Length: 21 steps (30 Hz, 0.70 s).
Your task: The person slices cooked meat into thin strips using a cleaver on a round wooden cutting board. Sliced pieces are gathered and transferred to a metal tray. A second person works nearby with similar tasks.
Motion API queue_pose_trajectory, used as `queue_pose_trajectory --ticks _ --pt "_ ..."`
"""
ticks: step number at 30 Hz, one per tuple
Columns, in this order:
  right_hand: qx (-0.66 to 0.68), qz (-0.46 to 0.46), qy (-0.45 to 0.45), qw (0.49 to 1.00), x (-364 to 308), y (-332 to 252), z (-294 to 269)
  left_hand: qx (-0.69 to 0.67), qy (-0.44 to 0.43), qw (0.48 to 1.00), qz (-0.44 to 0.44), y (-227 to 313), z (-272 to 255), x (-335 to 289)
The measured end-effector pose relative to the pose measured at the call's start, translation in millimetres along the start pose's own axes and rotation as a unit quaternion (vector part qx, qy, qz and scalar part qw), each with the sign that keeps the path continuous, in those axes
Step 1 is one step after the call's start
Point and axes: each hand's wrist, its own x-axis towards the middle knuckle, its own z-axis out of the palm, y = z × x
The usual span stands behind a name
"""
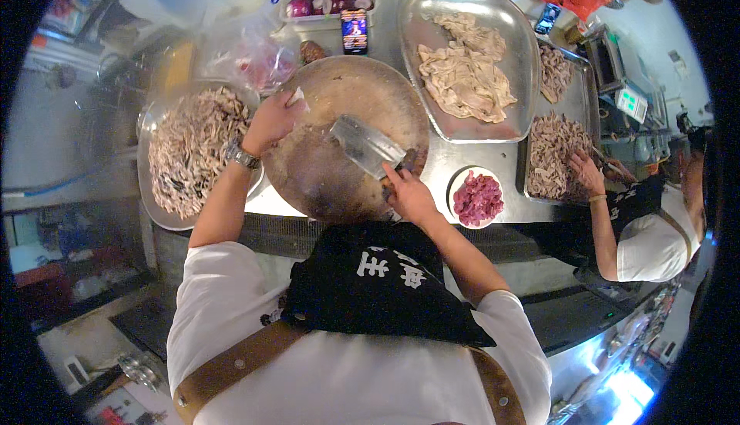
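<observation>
A broad-bladed cleaver point(361, 143) lies flat over the round wooden chopping block point(339, 90), its blade pointing to the far left. My right hand point(410, 195) is closed around its handle at the block's near right edge. At the block's left side, my left hand point(274, 122) pinches a small white piece that looks like tissue or cloth point(298, 99); its exact kind is unclear. Just left of that hand stands a tray heaped with sliced meat strips point(196, 155). A white bowl of red cut meat point(478, 198) sits to the right of my right hand.
A large metal tray point(416, 16) holds pale flat meat pieces behind the bowl. Purple onions point(331, 0) fill a container at the back, beside a phone point(354, 30) and a plastic bag point(262, 55). At right, a co-worker's hands point(590, 172) reach into another meat tray point(592, 101).
</observation>
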Motion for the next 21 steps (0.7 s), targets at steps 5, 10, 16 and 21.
queue_pose_trajectory --ticks 5,10,16,21 --pt "0.159 0.088 0.052 0.982 -24.2 -27.2 -11.2 0.033 0.178 0.961 0.210 -46.2 34.9 -33.7" --pt "0.286 0.225 0.117 0.924 -54.1 -47.8 -7.6 0.008 0.014 0.996 0.087 -63.3 106.4 -75.6" --pt "-0.010 0.109 0.185 0.977 -38.2 -52.6 13.6 -0.069 0.051 0.982 0.169 -82.1 140.1 -103.1" --pt "-0.103 0.048 0.207 0.972 -15.4 -51.6 15.9 -0.004 0.062 0.983 0.170 -87.3 133.9 -104.4"
